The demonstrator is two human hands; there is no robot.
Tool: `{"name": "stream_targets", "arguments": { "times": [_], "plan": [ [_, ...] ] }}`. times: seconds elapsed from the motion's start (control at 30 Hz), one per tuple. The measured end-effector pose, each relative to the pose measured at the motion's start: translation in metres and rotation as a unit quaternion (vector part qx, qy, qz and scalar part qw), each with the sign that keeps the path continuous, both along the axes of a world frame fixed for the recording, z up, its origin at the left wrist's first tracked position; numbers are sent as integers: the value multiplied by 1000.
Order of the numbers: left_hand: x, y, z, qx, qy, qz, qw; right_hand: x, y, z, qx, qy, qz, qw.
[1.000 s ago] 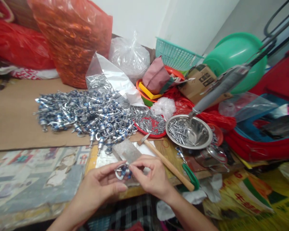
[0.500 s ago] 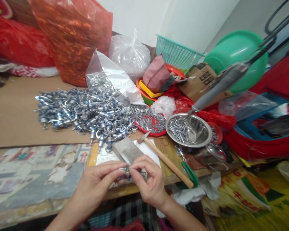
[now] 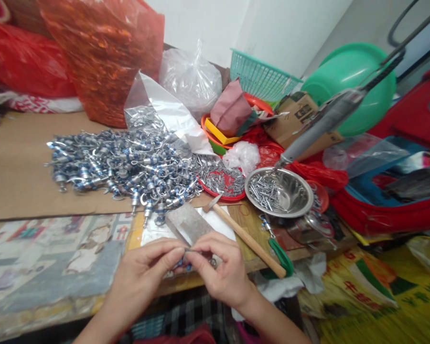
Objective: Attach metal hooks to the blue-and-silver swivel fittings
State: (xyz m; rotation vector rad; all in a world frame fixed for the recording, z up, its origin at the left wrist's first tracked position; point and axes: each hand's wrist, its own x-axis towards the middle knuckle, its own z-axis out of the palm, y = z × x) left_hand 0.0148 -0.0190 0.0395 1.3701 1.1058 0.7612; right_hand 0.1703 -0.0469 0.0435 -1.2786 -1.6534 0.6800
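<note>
Both my left hand (image 3: 148,270) and my right hand (image 3: 218,267) pinch one small metal fitting (image 3: 187,264) with blue parts, held between the fingertips at the bench's front edge. Most of it is hidden behind my fingers. Just beyond them lies a grey metal block (image 3: 189,222) on white paper (image 3: 222,224). A hammer (image 3: 251,239) with a wooden handle rests to the right of the block. Behind, to the left, spreads a big pile of similar blue and silver metal fittings (image 3: 125,167).
A red plate (image 3: 232,196) of small grey metal pieces and a steel bowl (image 3: 297,208) of metal pins stand behind the hammer. A grey-handled tool (image 3: 308,136) slants down over the bowl. Beside the hammer lies a green-handled tool (image 3: 282,258). Cardboard (image 3: 17,191) covers the left side.
My fingertips have come closer together around the fitting, covering more of it. The view has shifted slightly; the hammer, bowl and pile have stayed in place.
</note>
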Motion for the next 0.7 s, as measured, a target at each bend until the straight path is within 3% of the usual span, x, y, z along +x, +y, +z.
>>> {"name": "stream_targets", "arguments": {
  "times": [0.1,0.2,0.4,0.53,0.7],
  "plan": [
    [4,1,0,-106,-58,-30,992,1,5,0,-86,6,2,996],
    [8,2,1,-160,-106,-28,981,0,8,-1,-168,58,-5,984],
    [6,-1,-1,-114,-95,9,989,-1,10,-6,-284,226,-15,932],
    [8,-7,-9,-174,-128,64,974,-1,10,-9,-318,292,-38,901],
    [14,-12,-15,-200,-181,128,954,-3,7,-15,-318,249,-49,913]
  ]
}}
